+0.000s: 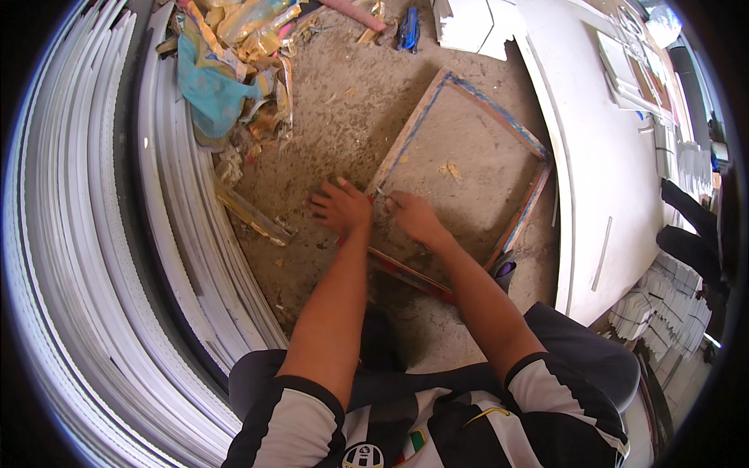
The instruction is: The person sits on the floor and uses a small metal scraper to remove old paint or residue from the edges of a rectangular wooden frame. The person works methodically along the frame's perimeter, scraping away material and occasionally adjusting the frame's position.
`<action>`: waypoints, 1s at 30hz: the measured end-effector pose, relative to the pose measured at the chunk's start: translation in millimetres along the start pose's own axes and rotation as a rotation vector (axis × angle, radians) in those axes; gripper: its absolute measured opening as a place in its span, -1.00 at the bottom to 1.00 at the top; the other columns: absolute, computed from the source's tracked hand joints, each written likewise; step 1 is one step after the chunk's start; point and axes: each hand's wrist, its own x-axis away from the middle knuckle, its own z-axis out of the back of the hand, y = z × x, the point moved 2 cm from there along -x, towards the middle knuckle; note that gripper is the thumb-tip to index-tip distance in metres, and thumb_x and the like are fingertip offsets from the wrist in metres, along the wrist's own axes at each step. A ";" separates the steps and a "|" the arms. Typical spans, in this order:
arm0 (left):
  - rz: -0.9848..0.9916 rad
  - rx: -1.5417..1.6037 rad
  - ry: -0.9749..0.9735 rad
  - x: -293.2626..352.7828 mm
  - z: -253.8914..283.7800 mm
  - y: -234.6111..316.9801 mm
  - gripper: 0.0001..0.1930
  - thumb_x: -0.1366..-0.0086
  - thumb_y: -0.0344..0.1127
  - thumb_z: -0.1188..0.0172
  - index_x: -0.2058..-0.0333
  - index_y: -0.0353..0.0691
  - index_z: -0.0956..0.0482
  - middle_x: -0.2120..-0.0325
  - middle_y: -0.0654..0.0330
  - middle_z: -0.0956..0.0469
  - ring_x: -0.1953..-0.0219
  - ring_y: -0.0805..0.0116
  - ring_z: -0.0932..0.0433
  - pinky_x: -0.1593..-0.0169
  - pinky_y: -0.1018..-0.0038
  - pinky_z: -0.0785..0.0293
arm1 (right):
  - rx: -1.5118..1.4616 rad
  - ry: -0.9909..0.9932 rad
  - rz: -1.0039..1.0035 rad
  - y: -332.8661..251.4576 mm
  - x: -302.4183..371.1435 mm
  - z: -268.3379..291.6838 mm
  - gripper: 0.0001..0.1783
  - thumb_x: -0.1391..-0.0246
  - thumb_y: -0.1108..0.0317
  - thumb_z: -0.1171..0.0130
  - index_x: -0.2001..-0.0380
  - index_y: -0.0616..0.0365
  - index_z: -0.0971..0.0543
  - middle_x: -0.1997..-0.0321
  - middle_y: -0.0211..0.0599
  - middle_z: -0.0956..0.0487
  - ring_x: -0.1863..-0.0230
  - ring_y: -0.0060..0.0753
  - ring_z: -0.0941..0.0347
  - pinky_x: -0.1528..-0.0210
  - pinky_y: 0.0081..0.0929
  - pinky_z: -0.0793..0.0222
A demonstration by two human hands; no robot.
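Frame (499, 116): one, wooden, four-sided, with worn blue and red paint; lies flat on the floor (328, 109), in front of the seated person. Left hand (343, 207): palm down, fingers spread wide, at the frame's left side; whether it bears on wood or floor cannot be told. Right hand (417, 220): closed around a thin metal tool (380, 189), kind unclear, its tip at the same side, just beside the left hand. Wood strip (253, 216): one, on the floor left of the left hand. Teal cloth (211, 86): one, crumpled, among scraps, upper left. Blue tool (408, 30): one, beyond the frame. White boards (70, 195): many, stacked along the left. White panel (597, 171): one, large, right of the frame.
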 end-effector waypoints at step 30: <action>-0.161 -0.154 -0.114 2.0 15.1 -15.6 -0.48 -0.56 0.00 0.25 -0.30 -0.23 -0.17 -0.30 -0.34 -0.11 -0.36 -0.43 -0.05 -0.36 -0.28 0.03 | 0.192 -0.052 -0.231 -4.0 -1.2 -19.0 -0.67 -0.30 0.28 0.02 0.11 0.32 -0.57 0.09 0.30 -0.60 0.03 0.42 -0.52 -0.08 0.23 -0.38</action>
